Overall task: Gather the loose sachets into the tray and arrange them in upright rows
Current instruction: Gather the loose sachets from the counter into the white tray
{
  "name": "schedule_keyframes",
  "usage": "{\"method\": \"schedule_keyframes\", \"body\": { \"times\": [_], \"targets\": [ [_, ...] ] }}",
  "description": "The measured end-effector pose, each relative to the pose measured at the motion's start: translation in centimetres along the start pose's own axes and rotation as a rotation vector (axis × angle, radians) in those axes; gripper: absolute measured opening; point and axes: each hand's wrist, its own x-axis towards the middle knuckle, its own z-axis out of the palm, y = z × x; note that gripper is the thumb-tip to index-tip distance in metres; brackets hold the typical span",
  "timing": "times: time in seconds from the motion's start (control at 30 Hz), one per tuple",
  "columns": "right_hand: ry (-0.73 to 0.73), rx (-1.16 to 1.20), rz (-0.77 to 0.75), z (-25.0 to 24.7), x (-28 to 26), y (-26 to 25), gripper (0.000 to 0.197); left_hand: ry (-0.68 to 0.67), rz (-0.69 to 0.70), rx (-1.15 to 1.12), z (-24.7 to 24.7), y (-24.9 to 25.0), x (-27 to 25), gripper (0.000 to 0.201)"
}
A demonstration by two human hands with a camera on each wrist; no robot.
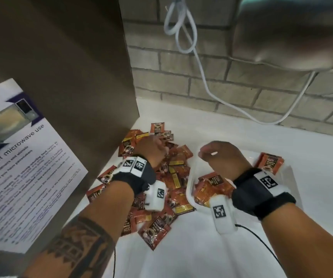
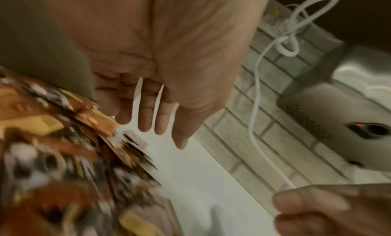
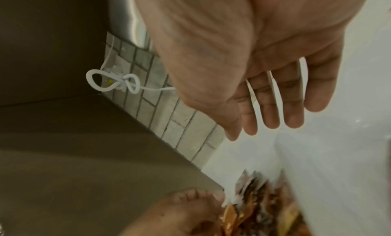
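- Orange-and-brown sachets (image 1: 173, 175) lay in a loose heap on the white counter (image 1: 231, 247), left of the tray (image 1: 193, 171) and touching its left rim.
- White tray sat right of the heap; a few sachets lay flat inside it, one near its far right corner, none upright.
- Left hand (image 1: 151, 150) reached down over the far part of the heap, fingers (image 2: 146, 120) straight and slightly spread in the left wrist view, holding nothing, with the blurred sachets just beside them.
- Right hand (image 1: 219, 157) hovered over the tray's far left corner, its fingers (image 3: 273, 112) relaxed and empty in the right wrist view; the sachets lay below and left of it, apart.
- White cable (image 1: 201, 77) hung on the brick wall (image 1: 242, 93) beyond.
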Motion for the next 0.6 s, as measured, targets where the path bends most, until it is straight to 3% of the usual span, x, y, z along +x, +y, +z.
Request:
{"method": "schedule_keyframes", "body": {
  "times": [0.07,0.13,0.3,0.37,0.47,0.6],
  "targets": [
    [-0.032,0.017,-0.031,1.0,1.8,-2.6,0.018,0.004,-0.048,0.124,-1.1,-2.3,2.7,0.051],
    [-0.082,0.017,-0.021,2.1,3.7,-5.2,0.02,0.022,-0.115,0.167,-2.0,-3.9,5.0,0.057],
    [-0.133,0.247,0.16,5.4,8.6,-9.3,0.031,-0.034,-0.195,0.213,-1.9,-6.7,9.9,0.079],
    [-0.13,0.238,0.214,6.5,10.5,-9.5,0.036,-0.041,-0.141,0.222,-2.0,-7.0,10.9,0.084],
    [-0.148,0.214,0.268,7.5,12.5,-9.5,0.036,-0.069,0.014,0.244,-2.1,-6.0,12.1,0.06],
    [-0.136,-0.168,0.258,8.8,13.8,-9.5,0.04,-0.183,0.207,0.319,-1.6,-4.5,13.7,0.065]
  ]
}}
